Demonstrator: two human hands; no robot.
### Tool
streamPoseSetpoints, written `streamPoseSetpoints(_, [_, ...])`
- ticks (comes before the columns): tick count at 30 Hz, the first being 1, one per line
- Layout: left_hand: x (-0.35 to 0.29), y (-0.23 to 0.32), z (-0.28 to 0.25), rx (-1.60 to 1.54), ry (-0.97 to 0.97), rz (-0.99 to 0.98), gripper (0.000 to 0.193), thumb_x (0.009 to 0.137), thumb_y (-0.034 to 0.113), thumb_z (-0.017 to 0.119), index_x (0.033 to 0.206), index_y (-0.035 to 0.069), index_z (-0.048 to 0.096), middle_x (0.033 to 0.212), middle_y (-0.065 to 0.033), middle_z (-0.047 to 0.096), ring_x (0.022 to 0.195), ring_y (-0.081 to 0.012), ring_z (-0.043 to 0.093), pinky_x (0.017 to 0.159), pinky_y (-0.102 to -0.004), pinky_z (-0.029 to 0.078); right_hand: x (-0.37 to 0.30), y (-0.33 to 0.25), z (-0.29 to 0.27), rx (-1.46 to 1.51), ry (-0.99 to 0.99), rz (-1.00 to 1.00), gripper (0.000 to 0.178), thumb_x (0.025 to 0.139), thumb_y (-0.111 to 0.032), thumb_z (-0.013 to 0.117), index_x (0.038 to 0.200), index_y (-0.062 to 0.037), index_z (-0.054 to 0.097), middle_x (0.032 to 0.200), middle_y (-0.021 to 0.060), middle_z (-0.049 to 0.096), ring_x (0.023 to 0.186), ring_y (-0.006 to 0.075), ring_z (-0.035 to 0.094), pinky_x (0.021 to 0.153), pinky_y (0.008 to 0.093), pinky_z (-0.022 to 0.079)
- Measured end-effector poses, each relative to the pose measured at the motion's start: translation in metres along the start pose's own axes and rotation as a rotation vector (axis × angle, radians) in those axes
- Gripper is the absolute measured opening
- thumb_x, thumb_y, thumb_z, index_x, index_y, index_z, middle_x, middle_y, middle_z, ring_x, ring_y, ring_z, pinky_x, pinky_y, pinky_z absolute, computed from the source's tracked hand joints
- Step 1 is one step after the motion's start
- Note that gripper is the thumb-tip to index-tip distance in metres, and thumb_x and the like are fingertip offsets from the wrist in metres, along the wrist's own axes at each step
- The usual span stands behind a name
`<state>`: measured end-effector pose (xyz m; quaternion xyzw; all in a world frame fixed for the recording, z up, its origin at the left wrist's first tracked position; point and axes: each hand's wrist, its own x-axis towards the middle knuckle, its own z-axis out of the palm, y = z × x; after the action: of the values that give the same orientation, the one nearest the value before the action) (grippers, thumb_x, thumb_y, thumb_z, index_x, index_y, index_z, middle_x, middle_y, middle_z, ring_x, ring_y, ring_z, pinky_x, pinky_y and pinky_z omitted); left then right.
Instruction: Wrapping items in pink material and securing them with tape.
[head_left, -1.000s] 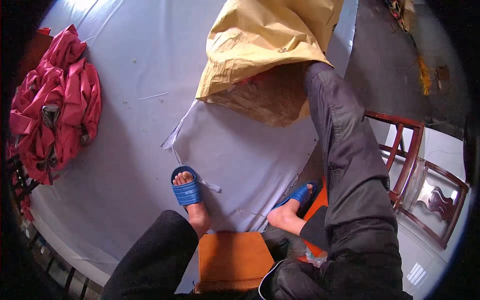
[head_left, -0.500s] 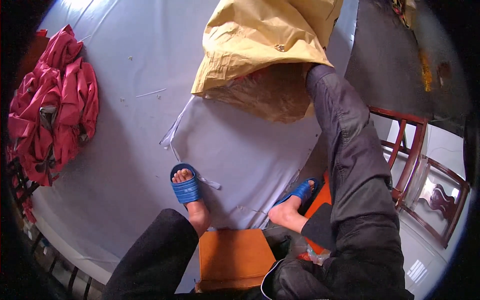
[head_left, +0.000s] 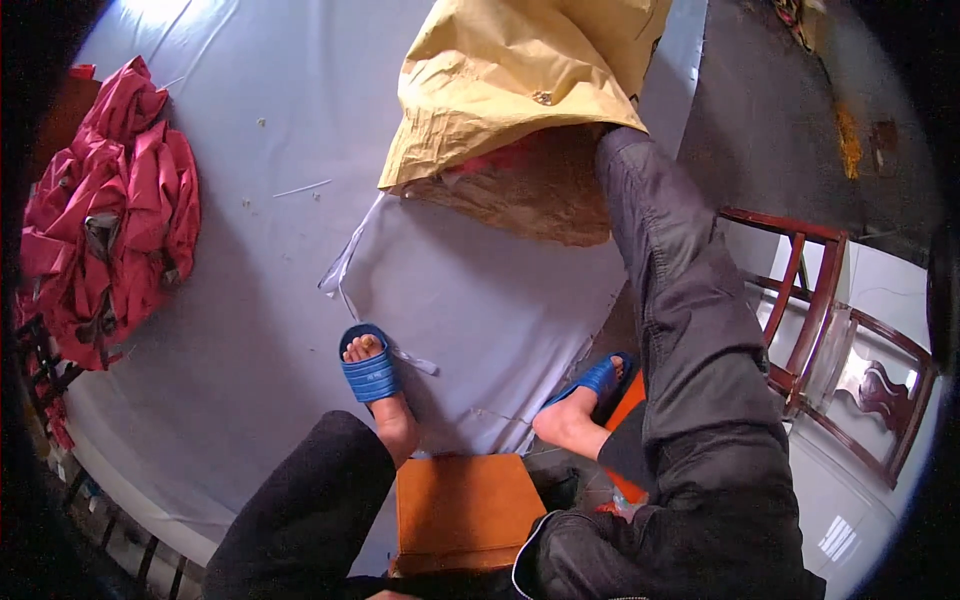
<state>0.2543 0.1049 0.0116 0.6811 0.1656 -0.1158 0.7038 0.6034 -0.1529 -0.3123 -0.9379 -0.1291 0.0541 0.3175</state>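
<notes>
"Yellow sack [head_left: 515, 70], one. Location?"

"Upper middle of my head view, lying on the pale sheet [head_left: 260, 330], mouth facing the wearer. Brown lining [head_left: 530, 205] exposed along the lower lip; a pinkish-red patch [head_left: 500, 157] shows within."

"Right hand?"

"Inside the sack, hidden from me. The dark grey sleeve [head_left: 700, 330] runs up to the mouth and under its rim. How wide the fingers are spread, or what they grasp, I cannot tell."

"Left hand [head_left: 390, 596]?"

"Only a sliver of skin at my lower edge. Opening and contents: I cannot tell."

"Items adjoining?"

"White strip [head_left: 342, 262], one, trailing from the sack's left corner toward the left foot. Blue sandals [head_left: 370, 376], two, worn, set apart. Orange box [head_left: 465, 505], one, between the legs, near the lower edge."

"Outlying?"

"Crimson cloth [head_left: 115, 220], one crumpled heap, far left. Dark red wooden chair [head_left: 815, 310], one, right of the sleeve. Thin white stick [head_left: 302, 187], one, on the sheet, left of the sack."
</notes>
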Motion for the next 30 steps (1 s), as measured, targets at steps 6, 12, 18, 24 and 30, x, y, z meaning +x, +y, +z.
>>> streamPoseSetpoints(6, [-0.120, -0.003, -0.025, -0.011, -0.041, 0.064, 0.023, 0.096, -0.009, 0.047, 0.115, -0.007, 0.061, 0.089, -0.0167, 0.069, 0.080, -0.0229, 0.067, 0.073, -0.0262, 0.052, -0.032, 0.023, -0.013, 0.684, 0.075, 0.081, 0.047, 0.091, -0.036, 0.060, 0.129, -0.0089, 0.056, 0.122, 0.0123, 0.062, 0.115, 0.0247, 0.055, 0.104, 0.0323, 0.041])
streamPoseSetpoints(12, [-0.153, 0.026, -0.021, 0.100, 0.073, -0.102, 0.015, 0.096, 0.002, 0.056, 0.104, -0.007, 0.065, 0.090, -0.0182, 0.070, 0.077, -0.0253, 0.067, 0.070, -0.0341, 0.053, -0.107, -0.008, 0.038, 0.455, 0.072, 0.034, 0.050, 0.090, -0.039, 0.058, 0.131, -0.0096, 0.056, 0.127, 0.0131, 0.060, 0.119, 0.0259, 0.054, 0.103, 0.0347, 0.041])
streamPoseSetpoints(18, [-0.158, 0.006, -0.011, 0.062, 0.078, -0.102, 0.019, 0.098, 0.010, 0.055, 0.104, -0.007, 0.063, 0.086, -0.0133, 0.070, 0.080, -0.0162, 0.067, 0.076, -0.0275, 0.053, -0.214, 0.033, 0.107, -0.383, -0.164, -0.375, 0.037, 0.078, -0.017, 0.064, 0.113, -0.0042, 0.062, 0.116, 0.0244, 0.062, 0.108, 0.0362, 0.060, 0.087, 0.0441, 0.050])
streamPoseSetpoints(24, [-0.166, 0.000, -0.002, -0.091, 0.140, -0.036, 0.018, 0.098, 0.009, 0.056, 0.106, -0.006, 0.064, 0.084, -0.0086, 0.069, 0.075, -0.0135, 0.065, 0.070, -0.0254, 0.052, -0.331, -0.024, 0.097, -0.312, -0.541, -0.129, 0.035, 0.084, -0.016, 0.052, 0.116, -0.0023, 0.049, 0.114, 0.0240, 0.049, 0.110, 0.0437, 0.048, 0.094, 0.0496, 0.043])
streamPoseSetpoints(30, [-0.167, 0.000, -0.008, -0.071, 0.111, -0.012, 0.020, 0.099, 0.010, 0.055, 0.108, -0.005, 0.064, 0.083, -0.0083, 0.068, 0.075, -0.0119, 0.064, 0.069, -0.0254, 0.053, -0.431, -0.060, 0.086, -0.231, -0.467, -0.160, 0.031, 0.082, -0.011, 0.049, 0.112, -0.0012, 0.051, 0.110, 0.0276, 0.054, 0.110, 0.0459, 0.051, 0.095, 0.0519, 0.042])
